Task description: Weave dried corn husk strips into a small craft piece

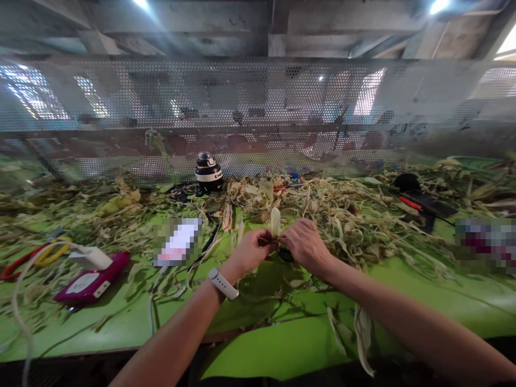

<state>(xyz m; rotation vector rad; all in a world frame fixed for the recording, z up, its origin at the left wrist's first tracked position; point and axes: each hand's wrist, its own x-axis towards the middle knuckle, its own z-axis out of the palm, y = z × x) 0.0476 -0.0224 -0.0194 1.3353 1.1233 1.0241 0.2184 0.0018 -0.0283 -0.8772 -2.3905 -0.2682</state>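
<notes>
My left hand (253, 250), with a white band on its wrist, pinches the lower end of a pale, upright corn husk piece (275, 222). My right hand (305, 244) meets it from the other side, its fingers bent in at the base of the same husk. What lies between the right fingertips is too small to make out. Just below the hands a dark round thing (286, 253) is partly hidden. Behind them spreads a heap of dry husks (342, 209) on the green table (258, 301).
Left are a phone (179, 242) on a cable, a magenta power strip (92, 279) with a white plug, and red-and-yellow scissors (52, 252). A black bottle (208, 173) stands at the back before a perforated metal screen (258, 107). Loose husk strips (364, 338) overhang the front edge.
</notes>
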